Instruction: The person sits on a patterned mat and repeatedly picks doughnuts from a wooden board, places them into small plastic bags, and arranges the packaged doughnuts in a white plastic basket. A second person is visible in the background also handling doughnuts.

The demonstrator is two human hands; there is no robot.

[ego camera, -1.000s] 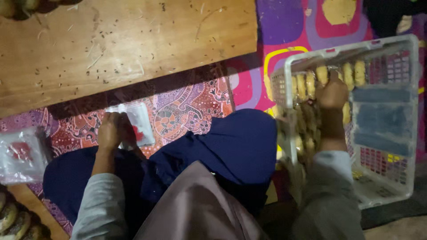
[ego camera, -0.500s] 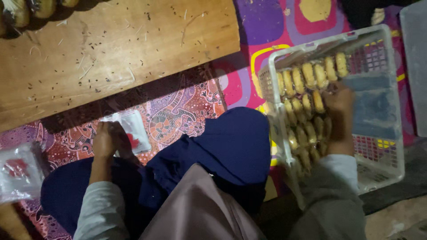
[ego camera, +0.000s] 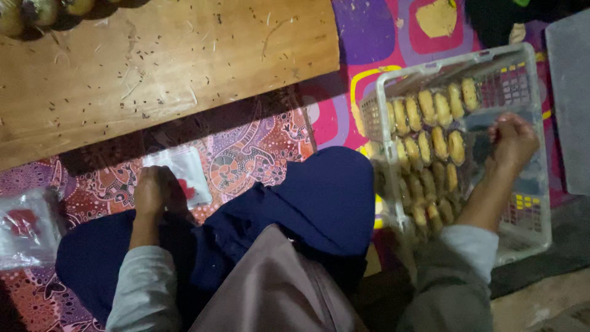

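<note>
I sit on a bright patterned mat (ego camera: 258, 154) beside a low wooden table (ego camera: 153, 67). My right hand (ego camera: 513, 140) is curled into a fist inside the white plastic basket (ego camera: 528, 240), just right of the rows of yellow snacks (ego camera: 430, 147); what it holds I cannot tell. My left hand (ego camera: 150, 192) rests on a clear packet (ego camera: 184, 172) lying on the mat.

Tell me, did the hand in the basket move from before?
Yes. The right hand slid across the white basket, off the rows of yellow pastries at the far end and onto the blue liner side, nearer the opposite wall.
</note>
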